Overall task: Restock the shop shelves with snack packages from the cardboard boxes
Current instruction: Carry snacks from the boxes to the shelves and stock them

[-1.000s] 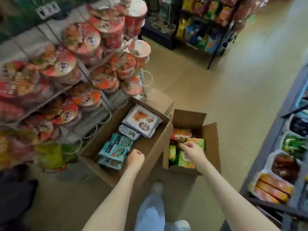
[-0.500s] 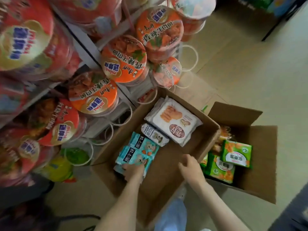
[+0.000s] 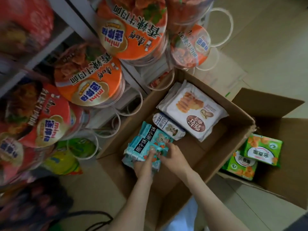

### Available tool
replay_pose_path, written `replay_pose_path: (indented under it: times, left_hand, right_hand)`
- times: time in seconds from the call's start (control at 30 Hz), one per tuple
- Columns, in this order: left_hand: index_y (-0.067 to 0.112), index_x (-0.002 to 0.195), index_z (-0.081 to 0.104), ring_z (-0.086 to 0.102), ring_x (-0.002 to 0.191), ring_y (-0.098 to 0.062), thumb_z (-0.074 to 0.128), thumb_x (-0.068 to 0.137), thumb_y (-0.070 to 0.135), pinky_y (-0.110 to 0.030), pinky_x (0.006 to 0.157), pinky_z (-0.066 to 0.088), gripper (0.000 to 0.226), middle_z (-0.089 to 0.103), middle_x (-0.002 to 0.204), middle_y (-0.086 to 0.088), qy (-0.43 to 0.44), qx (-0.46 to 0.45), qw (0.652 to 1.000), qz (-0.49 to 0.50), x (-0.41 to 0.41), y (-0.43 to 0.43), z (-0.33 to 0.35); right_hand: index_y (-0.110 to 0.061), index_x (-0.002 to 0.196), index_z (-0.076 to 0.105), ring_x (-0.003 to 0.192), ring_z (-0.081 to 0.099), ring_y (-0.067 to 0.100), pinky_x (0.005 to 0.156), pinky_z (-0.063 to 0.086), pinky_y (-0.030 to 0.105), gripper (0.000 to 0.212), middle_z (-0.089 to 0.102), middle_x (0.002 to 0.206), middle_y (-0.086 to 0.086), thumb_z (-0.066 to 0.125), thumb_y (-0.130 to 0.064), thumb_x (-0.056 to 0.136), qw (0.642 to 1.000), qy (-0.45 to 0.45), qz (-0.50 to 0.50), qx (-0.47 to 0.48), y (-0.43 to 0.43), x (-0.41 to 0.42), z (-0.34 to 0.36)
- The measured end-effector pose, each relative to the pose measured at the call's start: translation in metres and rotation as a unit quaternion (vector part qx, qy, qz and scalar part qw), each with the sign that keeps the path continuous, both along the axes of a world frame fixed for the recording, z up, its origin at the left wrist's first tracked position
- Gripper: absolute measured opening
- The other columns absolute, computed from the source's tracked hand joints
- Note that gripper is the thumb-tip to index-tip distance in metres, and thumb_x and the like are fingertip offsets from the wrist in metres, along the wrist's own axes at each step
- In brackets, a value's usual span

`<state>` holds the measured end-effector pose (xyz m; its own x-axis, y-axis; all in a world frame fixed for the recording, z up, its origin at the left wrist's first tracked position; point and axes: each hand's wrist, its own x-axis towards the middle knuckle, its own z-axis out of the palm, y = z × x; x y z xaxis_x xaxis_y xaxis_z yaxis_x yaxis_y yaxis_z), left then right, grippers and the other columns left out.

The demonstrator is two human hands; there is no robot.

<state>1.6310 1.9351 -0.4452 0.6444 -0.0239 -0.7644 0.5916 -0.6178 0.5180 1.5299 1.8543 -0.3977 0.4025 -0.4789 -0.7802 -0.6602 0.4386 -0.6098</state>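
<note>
Glossy teal rectangular packets (image 3: 147, 141) were gripped by the left hand (image 3: 144, 164) and pinched by the right hand (image 3: 174, 158); a flat white pouch (image 3: 191, 112) was seen beyond both.

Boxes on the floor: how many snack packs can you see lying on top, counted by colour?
teal packs: 2
white packs: 2
green packs: 2
Total: 6 on top; more edges show underneath, too hidden to count.

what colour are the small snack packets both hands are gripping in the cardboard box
The snack packets are teal with black label strips; head view.
</note>
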Motion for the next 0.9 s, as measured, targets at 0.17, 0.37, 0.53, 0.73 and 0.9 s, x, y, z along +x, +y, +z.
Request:
replay_pose_path:
  times: [0.17,0.37,0.53,0.73,0.9]
  left_hand:
    - [0.013,0.111,0.06,0.068,0.092,-0.025,0.079,0.075,0.01,-0.038,0.081,0.055,0.04,0.07,0.105,-0.009,0.081,-0.051,0.994,-0.06,-0.006,0.006,0.027]
    - [0.015,0.114,0.061,0.072,0.087,-0.018,0.076,0.078,0.008,-0.029,0.072,0.057,0.04,0.074,0.1,-0.005,0.171,-0.106,0.956,-0.213,-0.019,-0.013,0.046]
    - [0.024,0.125,0.054,0.069,0.097,-0.014,0.072,0.084,0.024,-0.026,0.079,0.054,0.044,0.071,0.108,0.002,0.205,-0.117,0.934,-0.269,-0.032,-0.032,0.056]
    - [0.032,0.132,0.052,0.051,0.123,-0.022,0.036,0.09,0.069,-0.044,0.108,0.036,0.058,0.058,0.131,0.002,0.104,-0.015,0.96,-0.259,-0.031,-0.024,0.043]
    - [0.006,0.129,0.05,0.053,0.115,-0.034,0.057,0.094,0.027,-0.04,0.091,0.049,0.042,0.049,0.131,-0.017,-0.022,0.198,0.965,-0.171,-0.012,0.006,0.026]
  right_hand:
    - [-0.017,0.134,0.049,0.107,0.057,0.012,0.092,0.046,0.026,0.052,0.056,0.125,-0.006,0.067,-0.028,0.087,0.994,-0.008,-0.073,0.076,-0.017,-0.004,0.001]
    - [-0.012,0.115,0.058,0.087,0.072,0.024,0.078,0.058,0.035,0.035,0.074,0.101,0.007,0.071,-0.026,0.085,0.961,-0.081,-0.127,0.231,-0.043,-0.031,0.007]
    - [-0.012,0.107,0.061,0.087,0.072,0.025,0.077,0.057,0.034,0.03,0.075,0.094,0.005,0.07,-0.029,0.084,0.956,-0.091,-0.154,0.233,-0.057,-0.052,0.014]
    - [-0.012,0.116,0.055,0.085,0.073,0.026,0.069,0.058,0.034,0.04,0.074,0.097,0.009,0.072,-0.024,0.083,0.949,-0.093,-0.214,0.214,-0.05,-0.065,0.012]
    - [-0.012,0.113,0.057,0.084,0.073,0.026,0.074,0.059,0.038,0.035,0.074,0.096,0.008,0.072,-0.022,0.083,0.946,-0.085,-0.243,0.196,-0.037,-0.063,0.003]
